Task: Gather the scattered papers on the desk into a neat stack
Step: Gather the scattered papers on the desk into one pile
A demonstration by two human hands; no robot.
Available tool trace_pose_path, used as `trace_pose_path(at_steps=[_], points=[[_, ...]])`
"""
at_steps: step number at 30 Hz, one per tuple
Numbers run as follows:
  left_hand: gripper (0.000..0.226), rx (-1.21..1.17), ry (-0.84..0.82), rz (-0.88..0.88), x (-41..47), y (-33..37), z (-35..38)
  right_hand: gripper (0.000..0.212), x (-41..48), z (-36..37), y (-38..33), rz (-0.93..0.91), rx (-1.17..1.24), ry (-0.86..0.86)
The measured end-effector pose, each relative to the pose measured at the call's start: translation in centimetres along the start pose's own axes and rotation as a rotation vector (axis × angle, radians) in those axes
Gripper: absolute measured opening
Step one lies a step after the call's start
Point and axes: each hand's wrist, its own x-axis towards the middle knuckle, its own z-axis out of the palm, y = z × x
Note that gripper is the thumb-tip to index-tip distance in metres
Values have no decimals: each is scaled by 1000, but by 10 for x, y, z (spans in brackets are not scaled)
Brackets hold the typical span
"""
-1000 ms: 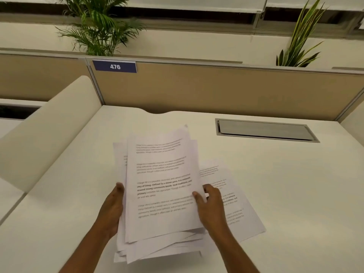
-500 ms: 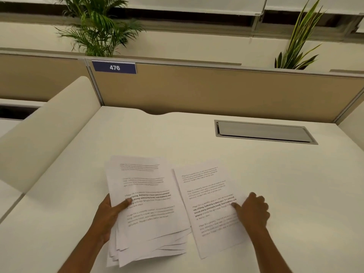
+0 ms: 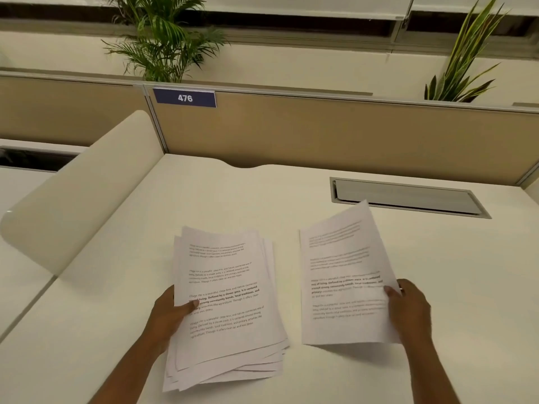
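— Papers first: where's the stack [image 3: 224, 310]?
— Nearest, on the desk [image 3: 291, 199], fanned unevenly, left hand [image 3: 169, 316] clamping its left edge, thumb on top.
— And the loose sheet [image 3: 347, 275]?
— Just right of the stack, apart, long axis running away from us, far corner lifted. Right hand [image 3: 411, 310] pinches its right edge; it goes leftward onto the stack.
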Motion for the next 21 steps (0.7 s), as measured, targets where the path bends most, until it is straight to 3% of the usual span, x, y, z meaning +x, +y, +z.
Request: trace_pose_path(at_steps=[6, 13, 16, 21], points=[[50, -100, 14, -14, -7, 3, 3, 7, -23, 17, -33, -7, 264, -144], [54, -202, -107, 6, -14, 17, 12, 19, -75, 79, -63, -43, 251, -412], [50, -164, -116, 47, -17, 21, 18, 16, -80, 87, -68, -10, 228, -463], [43, -225, -70, 40, -20, 27, 28, 33, -84, 86, -71, 61, 329, -519]])
